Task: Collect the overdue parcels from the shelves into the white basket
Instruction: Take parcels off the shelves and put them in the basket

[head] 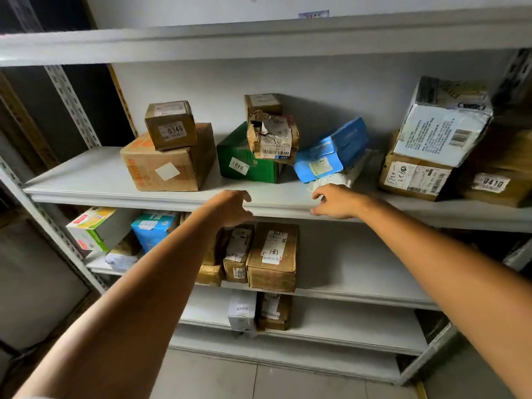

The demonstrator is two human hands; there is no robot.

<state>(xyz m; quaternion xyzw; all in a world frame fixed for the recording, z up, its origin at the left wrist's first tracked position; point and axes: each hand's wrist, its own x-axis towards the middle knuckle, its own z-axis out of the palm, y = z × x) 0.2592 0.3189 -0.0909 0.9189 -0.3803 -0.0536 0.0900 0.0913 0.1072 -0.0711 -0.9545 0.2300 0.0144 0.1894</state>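
My left hand point(233, 207) and right hand point(335, 201) hover loosely curled, empty, just before the green box point(244, 156)

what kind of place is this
Most likely a parcel pickup point or courier storeroom. White metal shelving holds taped cardboard boxes with shipping labels and barcodes, and several carry number stickers, such as the small brown box marked 0346 and the green box marked 0401.
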